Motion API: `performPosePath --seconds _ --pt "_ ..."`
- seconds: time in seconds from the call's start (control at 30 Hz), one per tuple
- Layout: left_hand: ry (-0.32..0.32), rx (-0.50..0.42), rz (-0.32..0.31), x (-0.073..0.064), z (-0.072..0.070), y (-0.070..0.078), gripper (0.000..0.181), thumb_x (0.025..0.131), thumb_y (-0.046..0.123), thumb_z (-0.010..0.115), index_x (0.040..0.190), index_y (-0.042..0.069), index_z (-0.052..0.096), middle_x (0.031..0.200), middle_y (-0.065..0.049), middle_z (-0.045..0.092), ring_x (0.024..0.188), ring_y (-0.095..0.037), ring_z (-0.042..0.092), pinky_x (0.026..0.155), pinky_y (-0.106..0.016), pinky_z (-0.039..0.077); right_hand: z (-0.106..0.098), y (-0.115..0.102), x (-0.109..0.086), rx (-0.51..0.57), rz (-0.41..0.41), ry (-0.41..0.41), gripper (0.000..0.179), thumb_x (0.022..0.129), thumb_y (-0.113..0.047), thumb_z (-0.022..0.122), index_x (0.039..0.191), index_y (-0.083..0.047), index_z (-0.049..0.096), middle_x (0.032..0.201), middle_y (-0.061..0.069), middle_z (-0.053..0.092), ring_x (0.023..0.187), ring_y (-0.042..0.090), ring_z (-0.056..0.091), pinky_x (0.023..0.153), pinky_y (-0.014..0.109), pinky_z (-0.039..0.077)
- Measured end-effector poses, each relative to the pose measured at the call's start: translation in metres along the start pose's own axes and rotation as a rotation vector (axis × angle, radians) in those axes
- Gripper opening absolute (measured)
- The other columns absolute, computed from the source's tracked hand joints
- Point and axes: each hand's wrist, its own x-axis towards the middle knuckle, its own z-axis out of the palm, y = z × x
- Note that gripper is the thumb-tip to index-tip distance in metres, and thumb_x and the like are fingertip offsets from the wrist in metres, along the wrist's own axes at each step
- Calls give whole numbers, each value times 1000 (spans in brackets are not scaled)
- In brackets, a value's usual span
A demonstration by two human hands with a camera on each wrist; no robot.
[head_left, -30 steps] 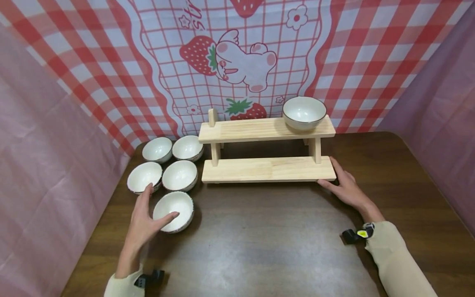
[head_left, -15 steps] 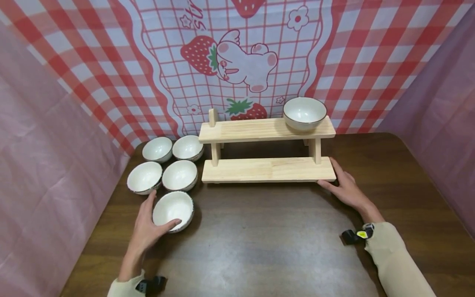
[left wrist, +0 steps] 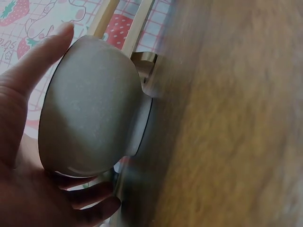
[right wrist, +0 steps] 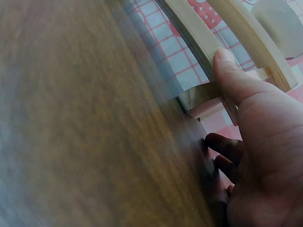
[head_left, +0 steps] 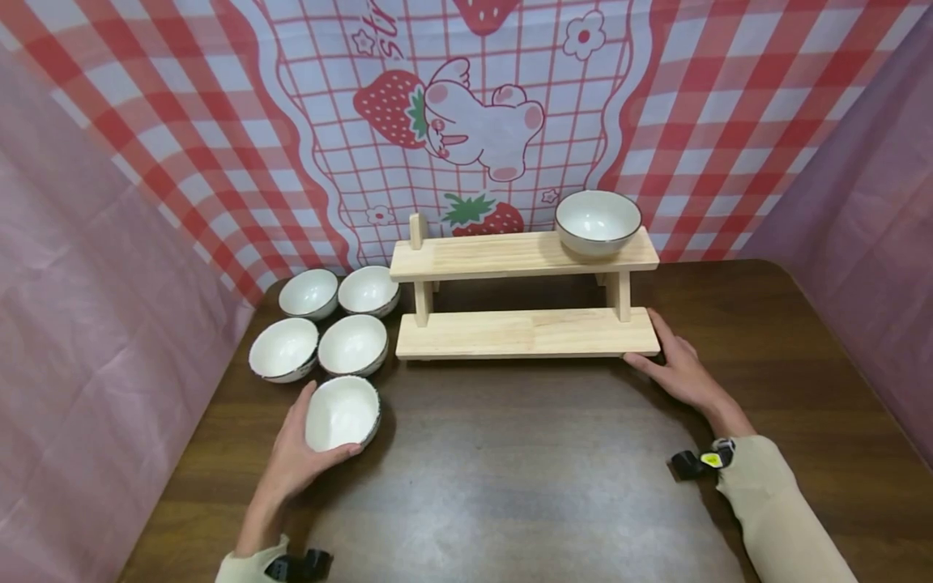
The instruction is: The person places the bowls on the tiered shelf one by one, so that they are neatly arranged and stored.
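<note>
Five bowls (head_left: pixel 353 344) stand at left on the worktop (head_left: pixel 510 470); the left hand (head_left: pixel 297 452) curls its fingers round the nearest bowl (head_left: pixel 344 411), best gripped evenly, while the right hand (head_left: pixel 683 372) pinches the wooden rack (head_left: pixel 503 334) at its right end.

The head camera looks forward and down from above the near side of the counter (head_left: pixel 510 470), far enough back to take in the whole shelf (head_left: pixel 525 334). The left wrist camera, low and rolled sideways, faces the shelf from very near a bowl (left wrist: pixel 90 104) and the left fingers (left wrist: pixel 42 56). The right wrist camera, also low and tilted, looks past the right fingers (right wrist: pixel 232 78) at the shelf's end. All three share the printed cloth (head_left: pixel 481 129).
</note>
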Motion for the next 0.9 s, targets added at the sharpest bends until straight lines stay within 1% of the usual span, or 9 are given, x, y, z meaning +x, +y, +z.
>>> performPosePath --seconds 0.13,0.27,0.37,0.53,0.67,0.9 --pt "5 -11 38 -1 1 -3 120 64 27 93 157 1 21 156 -32 31 138 -51 37 109 -69 34 0 1 0 4 0 1 93 96 -37 64 163 -14 2 165 27 18 141 56 23 107 75 18" --pt "0 -30 74 -3 2 -6 125 61 24 94 157 -2 20 156 -34 30 139 -53 36 110 -70 33 0 1 -1 6 -1 10 93 96 -37 65 163 -15 3 165 26 19 142 55 24 107 75 21" --pt "2 -47 86 -3 4 -7 127 59 23 95 157 -3 18 157 -35 28 140 -53 34 111 -70 30 0 1 -1 6 -3 13 93 96 -37 65 163 -15 3 164 27 20 142 55 25 106 74 23" --pt "21 -51 77 -3 8 -9 128 60 22 95 157 -5 16 159 -34 25 142 -53 33 113 -68 29 0 0 -1 5 0 16 94 95 -36 66 163 -16 4 164 26 21 142 53 27 107 73 24" --pt "38 -63 62 -3 10 -11 126 60 21 94 156 -5 18 159 -33 26 141 -53 35 113 -68 31 1 -1 0 3 4 13 94 95 -36 66 163 -16 4 164 25 21 142 53 26 107 73 24" --pt "79 -147 40 -4 15 -10 122 58 13 94 155 -4 22 158 -32 30 137 -51 41 112 -64 33 0 -1 0 2 -7 9 93 96 -36 66 163 -15 4 164 27 21 140 55 27 106 74 23"
